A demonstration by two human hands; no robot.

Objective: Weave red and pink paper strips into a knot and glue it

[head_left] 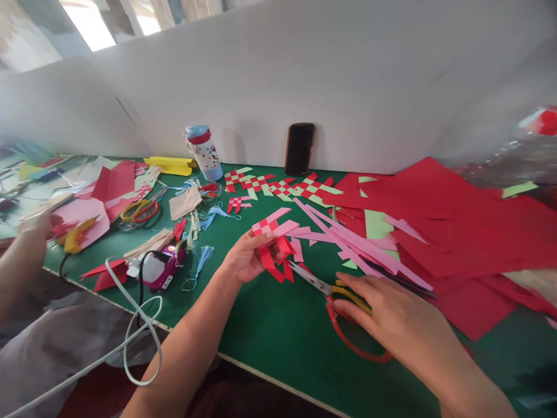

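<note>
My left hand is closed on a woven paper piece of pink and red strips, its loose ends fanning out to the right and downward. To the right, my right hand has its thumb and fingers at the yellow handle of the scissors. Their red handle loop hangs free below the fingers. The metal blades point left, with the tips close to the red strip ends of the woven piece. Whether the blades touch the paper I cannot tell.
Pink paper strips and red paper sheets cover the right side. Woven red-and-green pieces, a phone and a bottle stand behind. Left are tassels, a power block, a glue gun and another person's arm.
</note>
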